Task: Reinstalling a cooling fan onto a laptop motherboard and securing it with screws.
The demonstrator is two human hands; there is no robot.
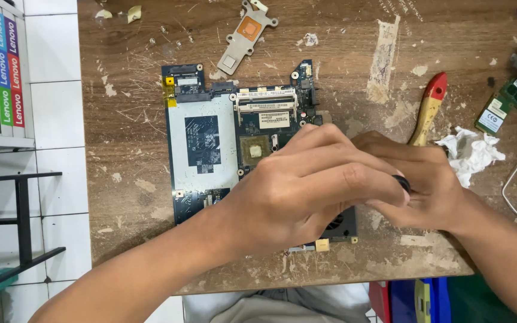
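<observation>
At centre frame a blue circuit board [204, 143] lies flat on the worn wooden table [127, 119]. Over its lower right part, the left hand [306, 191] curls, fingers together, meeting the right hand [426, 185], which pinches a small black part [402, 182]. Right of them lie a brush [429, 107] and crumpled tissue [471, 152].

There is one view only, from a camera worn on the person's head, looking almost straight down at a scarred wooden table [151, 197] from close above. A blue circuit board [204, 143] lies near the middle of the frame and serves as anchor. Left of the board the table edge and white floor tiles [58, 90] show; below it, the near table edge and the person's lap; right of it, the view crops the tabletop.
</observation>
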